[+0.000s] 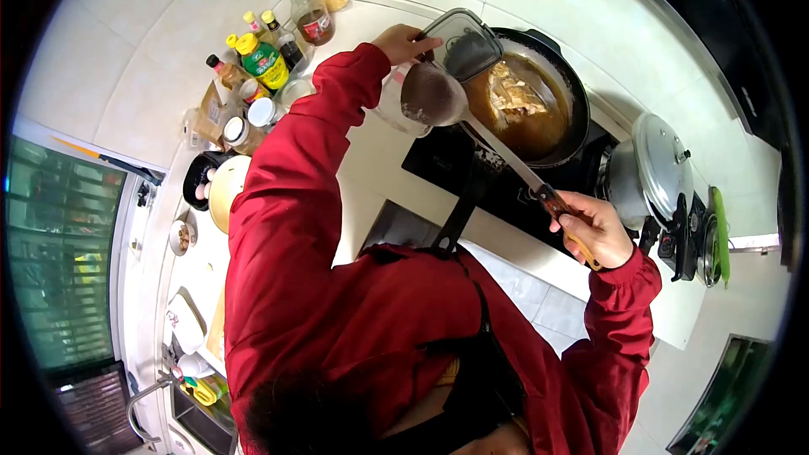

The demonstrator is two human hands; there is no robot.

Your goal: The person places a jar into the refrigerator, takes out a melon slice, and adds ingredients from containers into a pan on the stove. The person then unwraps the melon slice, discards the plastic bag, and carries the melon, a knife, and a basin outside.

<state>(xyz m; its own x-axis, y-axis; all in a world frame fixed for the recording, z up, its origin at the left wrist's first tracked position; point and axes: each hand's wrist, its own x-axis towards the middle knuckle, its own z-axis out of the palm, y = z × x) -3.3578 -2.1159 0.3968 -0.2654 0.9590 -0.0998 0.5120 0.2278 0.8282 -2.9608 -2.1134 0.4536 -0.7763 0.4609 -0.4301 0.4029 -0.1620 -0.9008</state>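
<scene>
My left hand (403, 44) is closed on the rim of a clear, rectangular container (463, 44) tipped at the pan's left edge. Its contents are hard to make out. My right hand (597, 227) grips the wooden handle of a metal wok spatula (510, 154). The spatula's broad head is raised left of the pan, just below my left hand, with some residue on it. In the dark frying pan (581, 109), a pale, browned piece of food (514, 94), perhaps fish, lies in brown liquid. The pan's black handle (459, 217) points toward my body.
A pressure cooker (657, 164) stands right of the pan on the black stove (438, 156). Bottles and jars (263, 61) crowd the counter at left, beside a glass bottle (312, 21). Farther down are eggs (202, 191), a small bowl (181, 238) and the sink (202, 421).
</scene>
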